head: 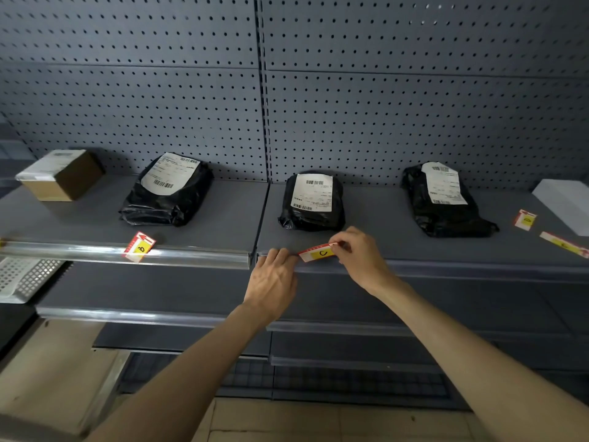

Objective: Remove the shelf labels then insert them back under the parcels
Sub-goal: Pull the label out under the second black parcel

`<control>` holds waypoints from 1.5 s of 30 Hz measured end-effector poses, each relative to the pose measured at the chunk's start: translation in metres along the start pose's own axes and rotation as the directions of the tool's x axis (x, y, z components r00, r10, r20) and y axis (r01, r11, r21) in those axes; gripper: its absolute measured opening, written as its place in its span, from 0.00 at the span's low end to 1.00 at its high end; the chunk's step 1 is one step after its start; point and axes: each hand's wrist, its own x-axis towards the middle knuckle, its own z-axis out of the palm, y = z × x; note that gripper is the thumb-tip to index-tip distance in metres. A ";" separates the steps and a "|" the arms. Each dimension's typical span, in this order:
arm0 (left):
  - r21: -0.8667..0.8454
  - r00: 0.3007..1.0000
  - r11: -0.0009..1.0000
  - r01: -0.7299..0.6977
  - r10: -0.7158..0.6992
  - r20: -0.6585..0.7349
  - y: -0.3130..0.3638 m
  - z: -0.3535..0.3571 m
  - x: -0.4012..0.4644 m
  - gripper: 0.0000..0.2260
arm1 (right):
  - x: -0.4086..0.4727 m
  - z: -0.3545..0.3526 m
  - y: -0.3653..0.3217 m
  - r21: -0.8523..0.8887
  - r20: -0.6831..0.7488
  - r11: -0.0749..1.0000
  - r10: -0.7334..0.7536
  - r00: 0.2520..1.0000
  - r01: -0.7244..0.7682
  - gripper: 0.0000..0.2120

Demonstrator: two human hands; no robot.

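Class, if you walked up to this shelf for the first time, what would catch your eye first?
Two hands meet at the shelf's front edge, holding the red-and-yellow label marked C below the middle black parcel. Another label lies tilted to the left.

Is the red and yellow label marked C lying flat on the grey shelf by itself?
No, the red and yellow label marked C is pinched at the shelf's front edge by the right hand, with the left hand at its other end.

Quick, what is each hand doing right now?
Left hand: fingertips pressed on the shelf edge rail beside the C label, holding nothing clearly.
Right hand: pinching the C label.
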 end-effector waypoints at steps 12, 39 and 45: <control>0.039 1.000 0.999 0.001 -0.002 0.028 0.005 0.005 -0.005 0.12 | -0.007 -0.001 0.002 0.014 -0.029 1.000 -0.022 0.999 0.023 0.05; -0.051 1.000 0.999 -0.007 0.009 0.025 0.006 -0.014 0.013 0.12 | 0.003 -0.005 -0.002 -0.179 0.050 0.981 -0.068 0.996 0.076 0.12; -0.103 0.998 0.993 -0.060 0.063 0.024 0.039 -0.036 0.043 0.11 | -0.028 -0.079 0.013 -0.277 -0.037 0.961 -0.017 0.999 0.006 0.09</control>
